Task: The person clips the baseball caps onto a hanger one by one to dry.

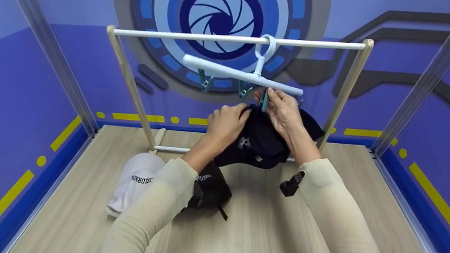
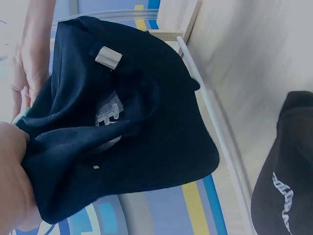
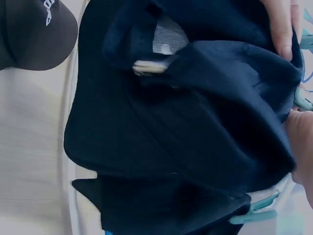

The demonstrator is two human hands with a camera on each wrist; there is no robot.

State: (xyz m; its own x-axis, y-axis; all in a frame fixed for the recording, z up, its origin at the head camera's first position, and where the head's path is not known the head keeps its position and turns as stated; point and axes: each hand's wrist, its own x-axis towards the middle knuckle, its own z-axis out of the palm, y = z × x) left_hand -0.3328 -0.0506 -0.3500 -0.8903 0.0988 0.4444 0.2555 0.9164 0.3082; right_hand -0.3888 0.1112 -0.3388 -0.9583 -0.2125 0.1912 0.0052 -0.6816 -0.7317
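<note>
My left hand grips the edge of a dark navy cap below the light-blue hanger. With thumb and fingers, my right hand pinches a green clip that meets the cap's upper edge. The cap hangs with its inside and a small metal buckle showing in the left wrist view. Behind it, a second dark cap hangs at the hanger's right end; a green clip is at its edge in the right wrist view.
The hanger hooks over a rack's white rod. Two more green clips, one at the left, hang from it. On the wooden table lie a white lettered cap and a black cap, partly behind my left sleeve.
</note>
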